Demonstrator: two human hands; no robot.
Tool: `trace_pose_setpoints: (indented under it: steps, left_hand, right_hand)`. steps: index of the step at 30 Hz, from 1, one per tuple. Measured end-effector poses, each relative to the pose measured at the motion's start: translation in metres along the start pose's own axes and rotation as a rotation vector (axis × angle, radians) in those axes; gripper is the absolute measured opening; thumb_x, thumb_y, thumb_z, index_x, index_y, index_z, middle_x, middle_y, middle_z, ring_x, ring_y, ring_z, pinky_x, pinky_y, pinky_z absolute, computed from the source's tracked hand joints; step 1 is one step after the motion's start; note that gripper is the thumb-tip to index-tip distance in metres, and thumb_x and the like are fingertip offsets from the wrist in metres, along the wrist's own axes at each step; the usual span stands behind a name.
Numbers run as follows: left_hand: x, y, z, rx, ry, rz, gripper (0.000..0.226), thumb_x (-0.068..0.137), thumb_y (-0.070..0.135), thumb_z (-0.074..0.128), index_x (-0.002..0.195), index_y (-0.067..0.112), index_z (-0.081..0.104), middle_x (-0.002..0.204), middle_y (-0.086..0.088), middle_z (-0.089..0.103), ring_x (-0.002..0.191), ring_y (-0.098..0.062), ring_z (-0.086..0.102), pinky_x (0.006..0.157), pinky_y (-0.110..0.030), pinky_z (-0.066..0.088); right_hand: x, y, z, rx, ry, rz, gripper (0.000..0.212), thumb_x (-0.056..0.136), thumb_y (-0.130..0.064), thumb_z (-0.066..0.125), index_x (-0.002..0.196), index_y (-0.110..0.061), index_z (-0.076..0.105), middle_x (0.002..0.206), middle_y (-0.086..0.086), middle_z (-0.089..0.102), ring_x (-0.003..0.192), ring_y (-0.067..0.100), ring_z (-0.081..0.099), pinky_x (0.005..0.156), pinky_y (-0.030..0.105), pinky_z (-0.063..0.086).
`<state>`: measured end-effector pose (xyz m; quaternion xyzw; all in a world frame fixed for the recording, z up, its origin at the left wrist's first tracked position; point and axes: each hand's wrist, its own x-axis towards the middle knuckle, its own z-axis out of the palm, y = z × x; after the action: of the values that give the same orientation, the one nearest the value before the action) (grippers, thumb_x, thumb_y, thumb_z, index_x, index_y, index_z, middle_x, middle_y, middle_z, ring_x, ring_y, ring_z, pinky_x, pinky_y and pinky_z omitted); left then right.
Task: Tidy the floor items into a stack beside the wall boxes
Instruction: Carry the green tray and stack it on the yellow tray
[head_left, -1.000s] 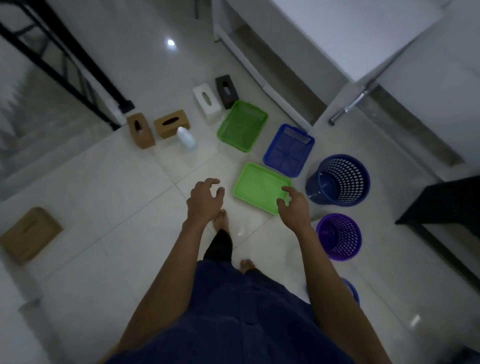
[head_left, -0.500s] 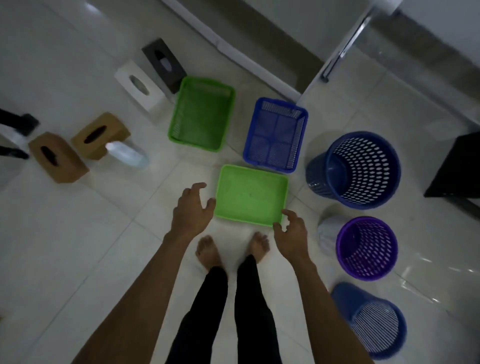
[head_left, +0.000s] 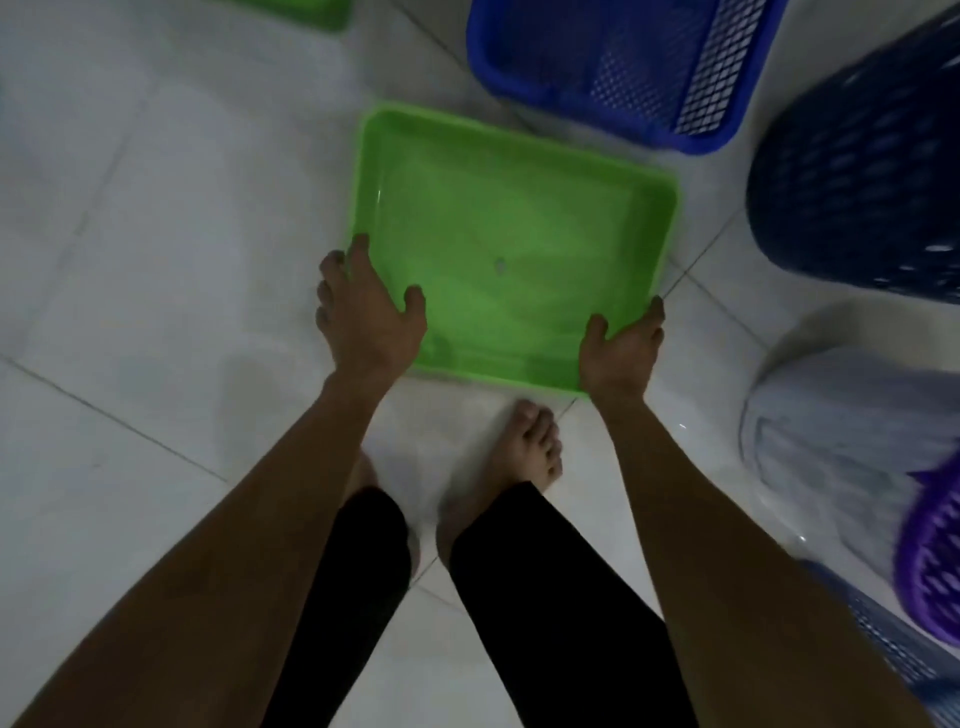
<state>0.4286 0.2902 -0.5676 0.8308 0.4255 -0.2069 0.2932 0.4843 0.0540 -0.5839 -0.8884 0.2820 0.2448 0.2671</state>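
Note:
A flat green tray (head_left: 509, 228) lies on the white tiled floor just ahead of my bare feet. My left hand (head_left: 366, 317) grips its near left corner, thumb inside the rim and fingers down the outer edge. My right hand (head_left: 621, 345) holds the near right corner the same way. Whether the tray has left the floor cannot be told. Behind it stands a blue mesh basket (head_left: 618, 67), and a corner of another green basket (head_left: 311, 13) shows at the top edge.
A dark blue perforated bin (head_left: 862, 187) stands to the right. Lower right are a whitish bin (head_left: 831, 441), a purple bin (head_left: 930, 556) and a blue bin (head_left: 893, 644). Bare tiles stretch to the left.
I have bent down and the view has closed in on the tray. Both hands, open above the floor before, now grip the tray's near corners.

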Motion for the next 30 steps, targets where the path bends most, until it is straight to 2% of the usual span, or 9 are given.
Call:
trace_pose_setpoints:
  steps: [5, 7, 12, 16, 19, 23, 25, 27, 30]
  left_hand:
    - [-0.017, 0.0, -0.023, -0.134, 0.123, -0.035, 0.066, 0.085, 0.035, 0.065, 0.146, 0.019, 0.043, 0.14, -0.014, 0.041, 0.126, -0.036, 0.043, 0.1, -0.05, 0.045]
    - [-0.037, 0.007, -0.054, -0.17, 0.17, -0.056, 0.063, 0.084, 0.034, 0.065, 0.143, 0.022, 0.048, 0.139, -0.012, 0.042, 0.126, -0.034, 0.043, 0.099, -0.048, 0.044]
    - [-0.127, 0.035, -0.184, -0.183, 0.277, -0.153, 0.059, 0.081, 0.037, 0.062, 0.139, 0.026, 0.052, 0.138, -0.01, 0.046, 0.124, -0.035, 0.045, 0.098, -0.05, 0.042]
    - [-0.226, 0.061, -0.316, -0.154, 0.316, -0.207, 0.058, 0.081, 0.04, 0.058, 0.138, 0.028, 0.053, 0.143, -0.007, 0.045, 0.132, -0.032, 0.042, 0.109, -0.057, 0.032]
    - [-0.303, 0.074, -0.396, -0.101, 0.348, -0.22, 0.064, 0.081, 0.042, 0.059, 0.143, 0.027, 0.047, 0.157, -0.012, 0.033, 0.147, -0.031, 0.027, 0.118, -0.062, 0.015]
    - [-0.405, 0.094, -0.46, -0.201, 0.542, -0.297, 0.078, 0.077, 0.043, 0.063, 0.149, 0.028, 0.036, 0.164, -0.015, 0.015, 0.152, -0.034, 0.012, 0.117, -0.063, 0.0]
    - [-0.454, 0.104, -0.473, -0.294, 0.637, -0.386, 0.094, 0.073, 0.044, 0.066, 0.155, 0.028, 0.022, 0.166, -0.014, 0.004, 0.153, -0.033, 0.009, 0.116, -0.059, -0.003]
    - [-0.496, 0.111, -0.482, -0.487, 0.736, -0.544, 0.108, 0.074, 0.045, 0.069, 0.16, 0.024, 0.007, 0.166, -0.015, -0.001, 0.153, -0.033, 0.011, 0.119, -0.061, 0.003]
    - [-0.545, 0.103, -0.499, -0.846, 0.925, -0.665, 0.106, 0.083, 0.033, 0.071, 0.16, 0.011, 0.002, 0.164, -0.022, 0.007, 0.146, -0.04, 0.027, 0.118, -0.054, 0.027]
  right_hand:
    - [-0.022, -0.009, -0.019, 0.007, 0.085, -0.025, 0.054, 0.093, -0.01, 0.053, 0.144, -0.004, 0.034, 0.133, 0.021, 0.05, 0.115, 0.038, 0.055, 0.09, 0.04, 0.048]
    - [-0.05, -0.023, -0.044, 0.017, 0.084, -0.068, 0.053, 0.091, -0.009, 0.054, 0.14, -0.005, 0.036, 0.127, 0.02, 0.053, 0.109, 0.037, 0.056, 0.082, 0.035, 0.043]
    - [-0.147, -0.077, -0.156, -0.041, -0.028, -0.269, 0.055, 0.091, -0.005, 0.053, 0.144, -0.01, 0.037, 0.115, 0.02, 0.062, 0.096, 0.032, 0.061, 0.076, 0.028, 0.039]
    - [-0.243, -0.14, -0.267, 0.013, -0.135, -0.412, 0.047, 0.099, -0.006, 0.043, 0.145, -0.011, 0.036, 0.094, 0.006, 0.062, 0.066, 0.016, 0.053, 0.06, 0.025, 0.033]
    - [-0.313, -0.188, -0.332, 0.064, -0.17, -0.507, 0.045, 0.103, -0.011, 0.042, 0.147, -0.011, 0.034, 0.096, -0.004, 0.057, 0.068, 0.014, 0.051, 0.06, 0.025, 0.032]
    - [-0.407, -0.239, -0.381, 0.153, -0.206, -0.648, 0.046, 0.102, -0.013, 0.042, 0.148, -0.013, 0.034, 0.09, -0.024, 0.054, 0.064, -0.009, 0.055, 0.058, 0.021, 0.032]
    - [-0.457, -0.259, -0.391, 0.169, -0.233, -0.694, 0.046, 0.103, -0.015, 0.041, 0.148, -0.015, 0.033, 0.09, -0.015, 0.059, 0.061, -0.003, 0.053, 0.054, 0.021, 0.032]
    - [-0.508, -0.274, -0.394, 0.184, -0.268, -0.746, 0.046, 0.104, -0.016, 0.041, 0.15, -0.017, 0.031, 0.086, -0.011, 0.059, 0.059, -0.001, 0.051, 0.049, 0.016, 0.031]
    - [-0.587, -0.28, -0.391, 0.208, -0.318, -0.879, 0.047, 0.104, -0.014, 0.043, 0.15, -0.013, 0.032, 0.083, -0.026, 0.052, 0.057, -0.006, 0.047, 0.048, 0.005, 0.032]
